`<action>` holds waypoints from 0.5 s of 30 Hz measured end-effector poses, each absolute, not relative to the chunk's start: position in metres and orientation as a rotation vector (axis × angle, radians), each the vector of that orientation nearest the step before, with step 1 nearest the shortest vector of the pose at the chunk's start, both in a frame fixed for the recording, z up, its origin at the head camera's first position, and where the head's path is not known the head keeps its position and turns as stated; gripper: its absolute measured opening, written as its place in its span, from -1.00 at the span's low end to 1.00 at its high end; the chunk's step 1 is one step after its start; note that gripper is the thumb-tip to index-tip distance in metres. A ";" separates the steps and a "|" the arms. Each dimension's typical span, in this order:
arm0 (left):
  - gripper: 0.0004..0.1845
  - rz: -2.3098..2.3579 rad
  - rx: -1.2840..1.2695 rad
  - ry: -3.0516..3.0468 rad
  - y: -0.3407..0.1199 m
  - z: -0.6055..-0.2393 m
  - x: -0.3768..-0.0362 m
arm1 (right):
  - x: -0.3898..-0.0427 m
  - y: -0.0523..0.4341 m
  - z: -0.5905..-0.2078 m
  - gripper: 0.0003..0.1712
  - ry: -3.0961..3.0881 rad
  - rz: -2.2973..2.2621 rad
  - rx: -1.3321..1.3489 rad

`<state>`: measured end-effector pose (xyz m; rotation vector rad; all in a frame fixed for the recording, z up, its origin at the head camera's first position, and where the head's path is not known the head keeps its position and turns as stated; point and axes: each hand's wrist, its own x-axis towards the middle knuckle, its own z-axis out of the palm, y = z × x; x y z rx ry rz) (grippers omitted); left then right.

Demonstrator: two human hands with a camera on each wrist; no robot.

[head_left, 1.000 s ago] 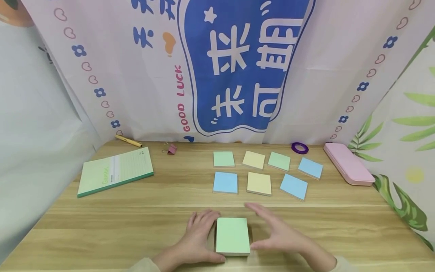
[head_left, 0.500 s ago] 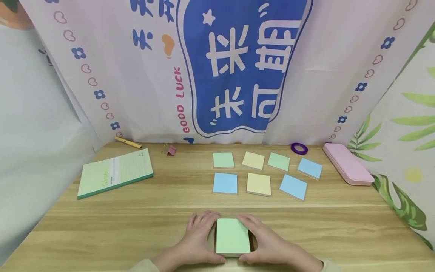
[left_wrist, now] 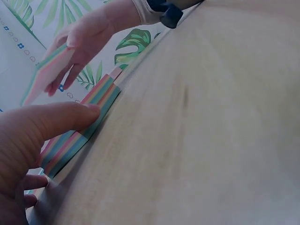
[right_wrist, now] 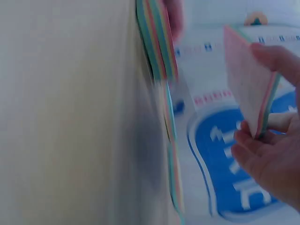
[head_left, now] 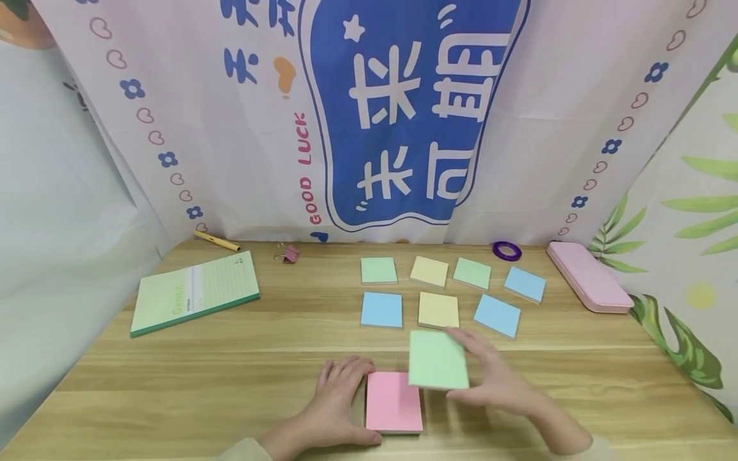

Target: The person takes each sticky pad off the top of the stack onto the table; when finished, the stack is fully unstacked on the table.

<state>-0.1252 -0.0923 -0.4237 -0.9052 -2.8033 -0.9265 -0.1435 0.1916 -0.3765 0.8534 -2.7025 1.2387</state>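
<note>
In the head view, my right hand [head_left: 500, 382] pinches a green-topped sticky note pad [head_left: 437, 360] by its far and near edges, raised off the table and slightly tilted. Its pink underside and thin coloured layers show in the right wrist view, where the pad [right_wrist: 247, 77] is held between thumb and fingers. My left hand [head_left: 330, 410] holds the left side of a pink-topped stack of sticky notes [head_left: 394, 402] lying on the table. Striped pink, yellow and blue edges of that stack [left_wrist: 70, 149] appear beside my left thumb [left_wrist: 70, 119] in the left wrist view.
Beyond the hands lie several sticky note pads, among them a blue pad [head_left: 382, 310] and a yellow pad [head_left: 438, 310]. A notebook [head_left: 196, 292], a yellow pen [head_left: 217, 241] and a pink binder clip [head_left: 290, 254] are left; purple tape [head_left: 507, 251] and a pink case [head_left: 589, 276] are right.
My right hand came in to the stack, took the green pad off its top and lifted it up and to the right, uncovering a pink sheet. The left hand stayed in place.
</note>
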 end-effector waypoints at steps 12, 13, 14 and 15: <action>-0.03 -0.923 -0.892 -2.800 -0.092 -0.424 -0.126 | -0.172 0.307 -0.368 -0.07 -2.691 1.384 0.397; -0.03 -0.922 -0.893 -2.800 -0.092 -0.424 -0.126 | -0.173 0.315 -0.370 -0.08 -2.702 1.399 0.351; -0.03 -0.924 -0.895 -2.798 -0.092 -0.425 -0.126 | -0.174 0.322 -0.372 -0.09 -2.712 1.413 0.308; -0.03 -0.927 -0.895 -2.800 -0.092 -0.425 -0.126 | -0.176 0.329 -0.374 -0.10 -2.719 1.420 0.275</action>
